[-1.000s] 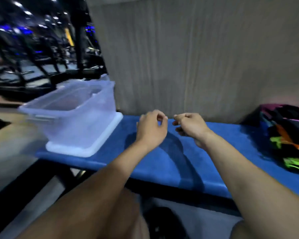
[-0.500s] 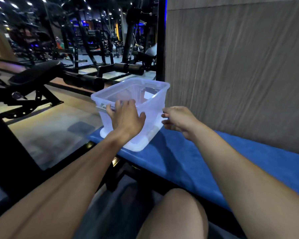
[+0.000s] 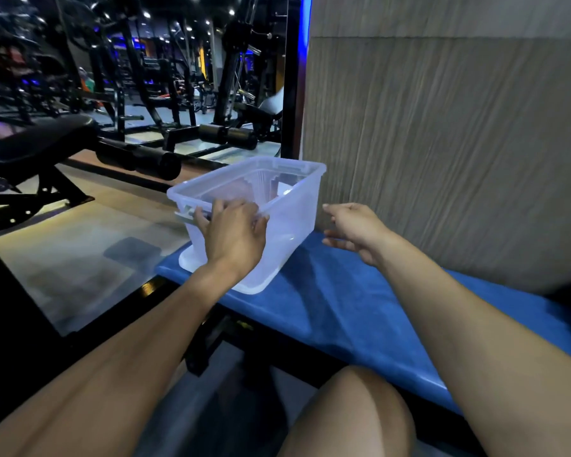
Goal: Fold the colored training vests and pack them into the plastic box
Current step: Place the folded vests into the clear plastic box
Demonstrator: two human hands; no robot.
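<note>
A clear plastic box (image 3: 290,206) stands on its white lid at the left end of a blue padded bench (image 3: 360,308). Nothing colored shows inside the box. My left hand (image 3: 234,235) lies against the box's near wall, its fingers curled over the rim by the handle. My right hand (image 3: 356,229) hovers just right of the box, fingers relaxed and spread, holding nothing and not touching it. No training vests are in view.
A wood-grain wall panel (image 3: 442,143) rises right behind the bench. Black gym machines and a padded bench (image 3: 40,140) fill the floor to the left. My bare knee (image 3: 353,413) sits low in front of the blue bench's edge.
My view has swung left, away from the vest pile, onto the box. My left hand reached the box and now curls over its rim; my right hand has come up beside it.
</note>
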